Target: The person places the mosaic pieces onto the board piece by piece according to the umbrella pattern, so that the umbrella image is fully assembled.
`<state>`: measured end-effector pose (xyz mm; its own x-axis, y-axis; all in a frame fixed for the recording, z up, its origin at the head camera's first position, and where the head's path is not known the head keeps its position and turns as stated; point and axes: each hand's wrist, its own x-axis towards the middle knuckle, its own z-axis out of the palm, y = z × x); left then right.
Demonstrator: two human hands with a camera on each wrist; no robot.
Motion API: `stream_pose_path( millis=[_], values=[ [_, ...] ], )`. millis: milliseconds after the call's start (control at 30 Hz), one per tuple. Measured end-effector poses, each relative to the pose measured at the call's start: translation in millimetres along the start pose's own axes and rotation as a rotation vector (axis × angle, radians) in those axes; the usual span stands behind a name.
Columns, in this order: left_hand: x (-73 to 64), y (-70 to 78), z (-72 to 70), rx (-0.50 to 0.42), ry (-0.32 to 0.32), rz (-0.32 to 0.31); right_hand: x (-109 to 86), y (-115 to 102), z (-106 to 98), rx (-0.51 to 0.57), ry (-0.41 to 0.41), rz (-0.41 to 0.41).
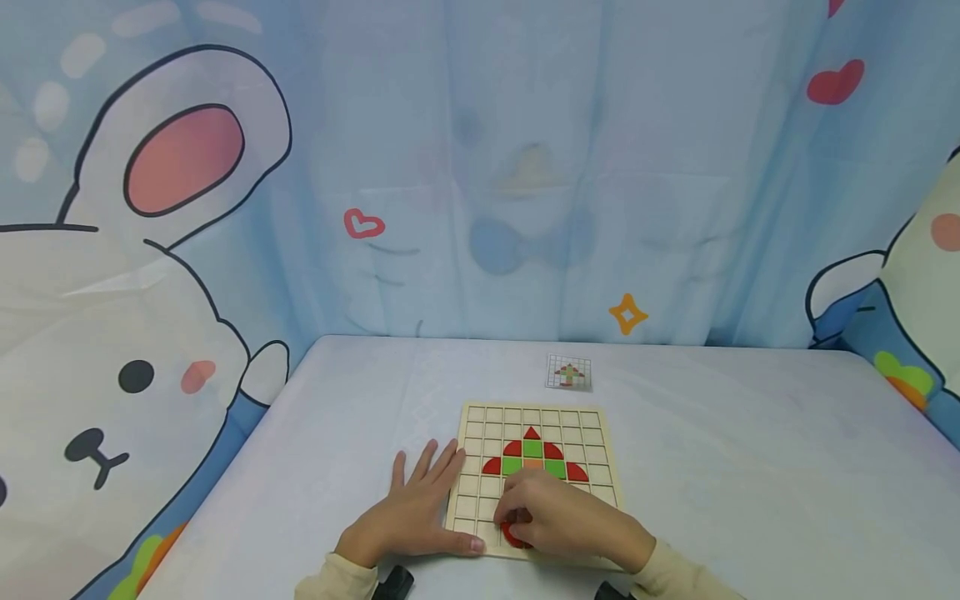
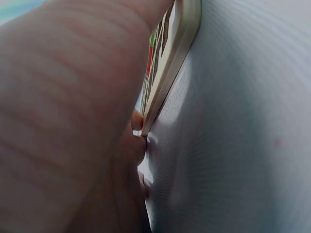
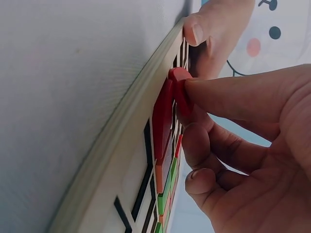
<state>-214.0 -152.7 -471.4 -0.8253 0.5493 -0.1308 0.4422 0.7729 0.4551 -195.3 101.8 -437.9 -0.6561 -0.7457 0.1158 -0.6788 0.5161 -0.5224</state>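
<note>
A square wooden grid board lies on the white table, bearing a pattern of flat pieces. A red triangle tops it, above green squares, an orange square and red quarter-round pieces. My left hand is spread at the board's left side, its thumb on the near-left corner. Over the board's near part, my right hand pinches a red curved piece between thumb and finger. Beside that piece, another red piece lies on the board. The right hand hides part of the pattern.
Behind the board lies a small card printed with a similar figure on a grid. A blue curtain with cartoon animals hangs along the table's far edge.
</note>
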Motion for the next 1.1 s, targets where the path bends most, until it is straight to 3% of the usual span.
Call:
stream_pose_path(
  millis=[767,867,1100],
  values=[
    [-1.9,-2.6,-0.3,-0.007,0.006,0.003,-1.7,-2,-1,-0.023,0.006,0.058],
    [-1.2,-4.0,1.6,-0.007,0.005,-0.003,-4.2,0,-8,-0.004,0.037,0.08],
    [2.1,-7.1,5.3,-0.016,0.002,-0.006,-21.3,11,-38,-0.033,0.194,0.093]
  ],
)
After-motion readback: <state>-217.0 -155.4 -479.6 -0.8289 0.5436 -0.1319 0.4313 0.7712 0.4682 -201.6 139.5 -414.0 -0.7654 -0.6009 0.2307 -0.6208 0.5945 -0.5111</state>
